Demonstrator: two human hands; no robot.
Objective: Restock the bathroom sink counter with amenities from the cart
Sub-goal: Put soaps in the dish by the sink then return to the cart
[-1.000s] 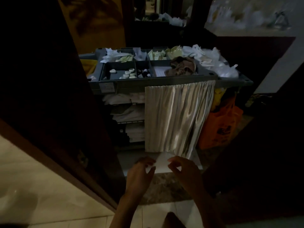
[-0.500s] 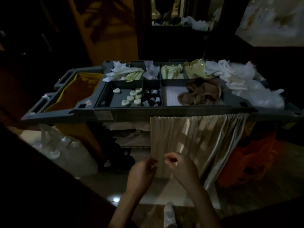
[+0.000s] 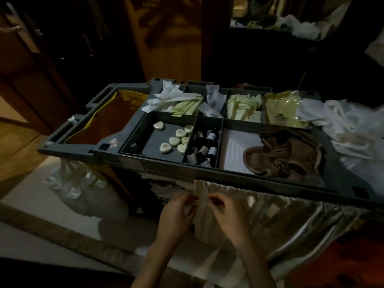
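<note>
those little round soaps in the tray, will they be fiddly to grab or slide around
The round soaps look small and light, so one should pinch up easily. They lie loose and flat on the smooth floor of the grey tray, so a nudge would probably slide them, not roll them. Whether they are wrapped or slippery is too dim to tell.

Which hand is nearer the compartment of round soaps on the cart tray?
Left. The left hand sits below and slightly right of the round soaps, in front of the cart tray. The right hand is further right, at the curtain edge.
</note>
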